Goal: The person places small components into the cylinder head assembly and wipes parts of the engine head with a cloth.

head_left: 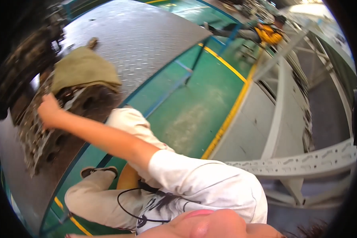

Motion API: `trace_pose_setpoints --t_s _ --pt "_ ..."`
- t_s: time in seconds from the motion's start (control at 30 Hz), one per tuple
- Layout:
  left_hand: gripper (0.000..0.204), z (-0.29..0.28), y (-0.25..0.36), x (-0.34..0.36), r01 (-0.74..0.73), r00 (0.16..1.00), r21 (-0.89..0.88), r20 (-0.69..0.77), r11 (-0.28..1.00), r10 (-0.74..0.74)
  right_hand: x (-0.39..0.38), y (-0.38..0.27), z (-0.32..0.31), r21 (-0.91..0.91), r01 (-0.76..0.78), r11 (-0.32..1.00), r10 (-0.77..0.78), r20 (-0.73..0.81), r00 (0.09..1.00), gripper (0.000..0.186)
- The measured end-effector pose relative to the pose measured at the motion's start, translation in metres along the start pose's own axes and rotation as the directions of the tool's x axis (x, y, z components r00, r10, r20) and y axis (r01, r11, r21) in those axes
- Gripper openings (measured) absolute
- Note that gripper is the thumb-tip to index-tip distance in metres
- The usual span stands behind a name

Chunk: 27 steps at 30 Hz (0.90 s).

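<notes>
My right hand (50, 111) reaches out to the left, fingers curled, over a grimy metal engine part (73, 119) with holes and round openings along its side. It looks like a cylinder head. Whatever the fingers grip, if anything, is too small and blurred to make out. Just beyond the hand, an olive-green cloth (85, 69) lies draped over the part. A small brownish piece (93, 43) sticks out behind the cloth. My left hand does not show; only a sliver of skin runs along the lower edge.
The part rests on a tread-plate metal table (146, 35) with blue legs. Dark, greasy machinery (31, 51) stands at the far left. Grey metal framework (279, 111) fills the right side. A yellow line (230, 123) crosses the green floor (194, 115). A person in a yellow-orange top (269, 35) sits farther back.
</notes>
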<state>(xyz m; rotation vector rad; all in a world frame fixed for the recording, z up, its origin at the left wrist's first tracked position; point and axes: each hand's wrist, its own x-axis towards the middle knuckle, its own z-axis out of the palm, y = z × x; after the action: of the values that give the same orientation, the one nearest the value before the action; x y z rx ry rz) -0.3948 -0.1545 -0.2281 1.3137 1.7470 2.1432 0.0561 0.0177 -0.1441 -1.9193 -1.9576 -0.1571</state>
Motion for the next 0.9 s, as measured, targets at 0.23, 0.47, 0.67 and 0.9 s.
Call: trace_pose_setpoints --t_s 0.23,0.47,0.67,0.9 --pt "0.042 0.128 0.075 -0.070 0.196 0.973 -0.070 0.137 0.978 -0.185 0.000 -0.022 -0.008 0.131 0.004 0.991 -0.005 0.009 1.000 0.056" --pt "0.035 0.127 0.033 -0.039 0.452 0.855 -0.266 0.402 0.851 -0.328 -0.001 -0.028 -0.007 0.237 -0.008 0.971 0.040 -0.130 0.991 0.050" --pt "0.032 0.126 0.055 -0.057 0.378 0.887 -0.192 0.356 0.906 -0.295 0.007 -0.028 -0.022 0.398 0.070 0.915 0.029 -0.238 0.971 0.043" --pt "0.032 0.130 0.059 -0.063 0.379 0.885 -0.189 0.362 0.906 -0.294 0.002 -0.027 -0.015 0.389 0.005 0.921 0.051 -0.135 0.989 0.038"
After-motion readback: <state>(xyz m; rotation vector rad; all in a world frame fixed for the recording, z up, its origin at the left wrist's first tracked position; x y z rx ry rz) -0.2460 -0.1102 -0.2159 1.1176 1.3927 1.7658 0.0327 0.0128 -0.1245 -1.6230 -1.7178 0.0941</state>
